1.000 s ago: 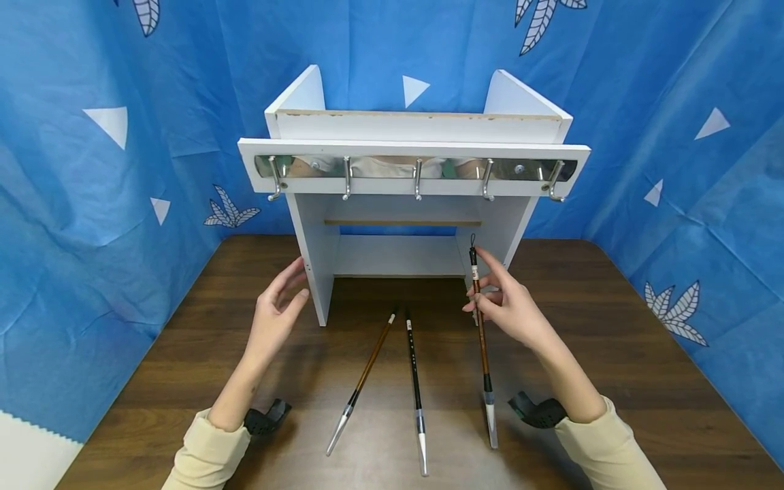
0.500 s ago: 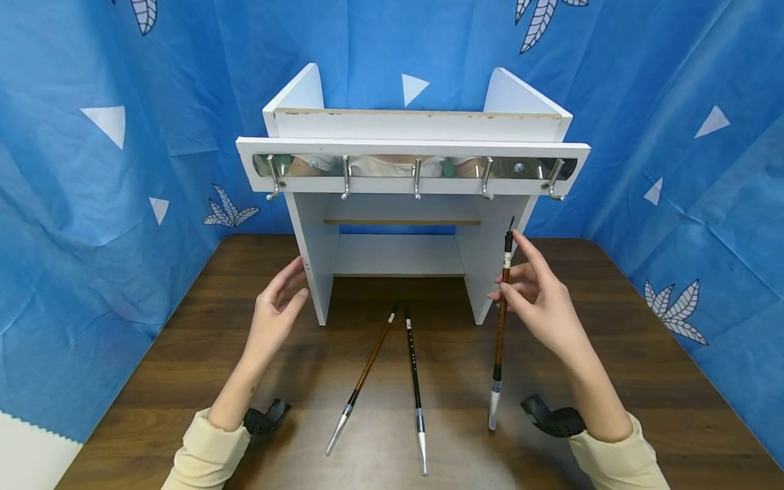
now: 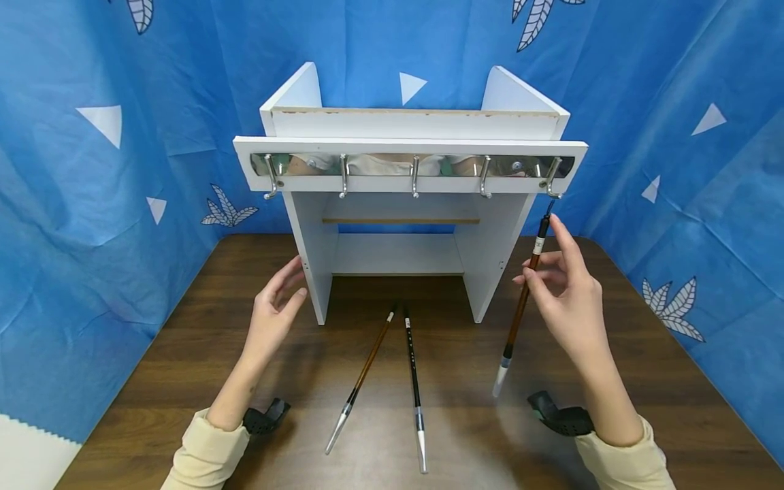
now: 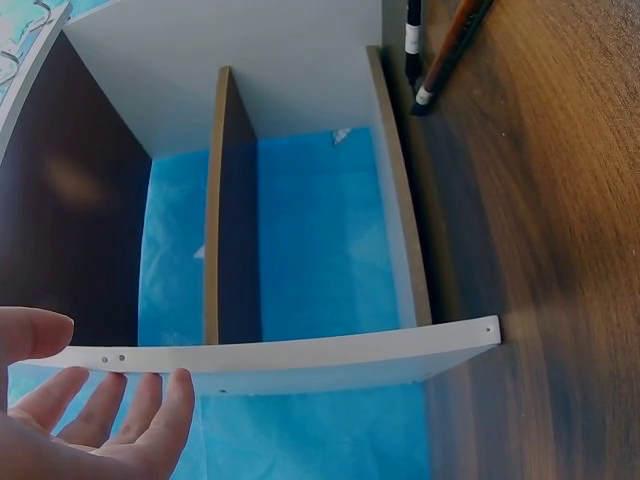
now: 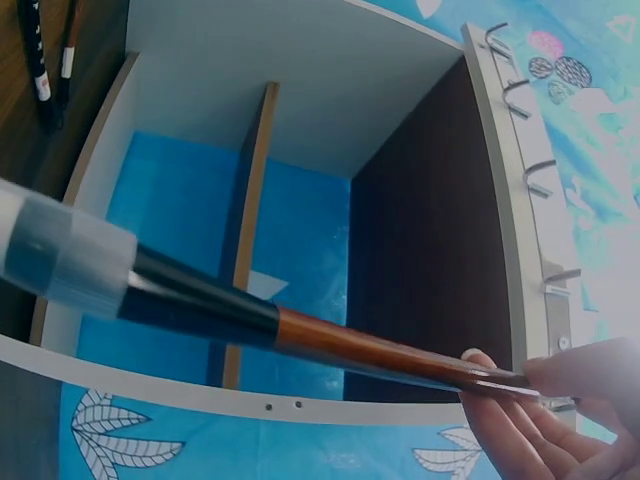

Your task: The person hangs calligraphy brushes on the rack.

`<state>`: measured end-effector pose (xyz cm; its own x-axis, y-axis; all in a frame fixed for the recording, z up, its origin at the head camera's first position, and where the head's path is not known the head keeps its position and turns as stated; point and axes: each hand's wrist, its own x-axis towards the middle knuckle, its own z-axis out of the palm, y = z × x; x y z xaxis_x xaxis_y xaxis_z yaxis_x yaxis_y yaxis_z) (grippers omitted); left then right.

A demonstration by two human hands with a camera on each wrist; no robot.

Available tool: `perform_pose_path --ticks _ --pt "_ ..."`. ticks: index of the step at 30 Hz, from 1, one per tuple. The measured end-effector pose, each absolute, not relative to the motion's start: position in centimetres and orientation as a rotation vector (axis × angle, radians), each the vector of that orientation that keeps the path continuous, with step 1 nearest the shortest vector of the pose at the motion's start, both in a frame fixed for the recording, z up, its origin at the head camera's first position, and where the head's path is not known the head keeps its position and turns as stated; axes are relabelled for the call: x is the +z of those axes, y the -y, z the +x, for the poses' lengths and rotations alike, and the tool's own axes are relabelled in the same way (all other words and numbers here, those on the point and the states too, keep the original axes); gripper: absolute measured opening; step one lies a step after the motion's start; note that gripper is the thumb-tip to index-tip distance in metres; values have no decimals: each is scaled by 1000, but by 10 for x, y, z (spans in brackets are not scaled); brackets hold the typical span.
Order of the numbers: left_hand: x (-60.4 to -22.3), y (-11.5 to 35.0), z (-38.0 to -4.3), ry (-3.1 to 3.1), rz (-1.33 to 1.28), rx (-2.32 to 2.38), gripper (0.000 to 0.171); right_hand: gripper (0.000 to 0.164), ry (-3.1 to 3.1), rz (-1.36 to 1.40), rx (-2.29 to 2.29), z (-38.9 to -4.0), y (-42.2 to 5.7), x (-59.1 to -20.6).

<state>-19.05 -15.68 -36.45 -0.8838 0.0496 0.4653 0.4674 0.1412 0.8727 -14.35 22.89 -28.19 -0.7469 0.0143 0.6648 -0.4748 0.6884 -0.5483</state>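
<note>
Blue backdrop (image 3: pixel 165 156) cropped — right hand (image 3: pixel 574 296) pinches brush (image 3: pixel 519 309), loop (image 3: pixel 550 205) barely discernible.

Head view faces forward-down; wrist views (nearer) share shelf unit (image 3: pixel 398 204).

Two brushes (image 3: pixel 359 382) lie on the table (image 3: pixel 184 340) before the shelf (image 3: pixel 416 128); at right, a third brush (image 3: pixel 521 306) seems raised.

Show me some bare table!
Bare table: between the left wrist camera and the lying brown brush; between the right grip and the blue cloth. Crowded: before the white shelf, where that brush and the black brush lie.
</note>
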Motion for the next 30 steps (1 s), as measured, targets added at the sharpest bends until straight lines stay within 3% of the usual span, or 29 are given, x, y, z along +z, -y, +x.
perform_pose_path --ticks 30 --pt "-366 158 -189 2083 -517 -1825 45 82 2196 256 909 -145 -230 -273"
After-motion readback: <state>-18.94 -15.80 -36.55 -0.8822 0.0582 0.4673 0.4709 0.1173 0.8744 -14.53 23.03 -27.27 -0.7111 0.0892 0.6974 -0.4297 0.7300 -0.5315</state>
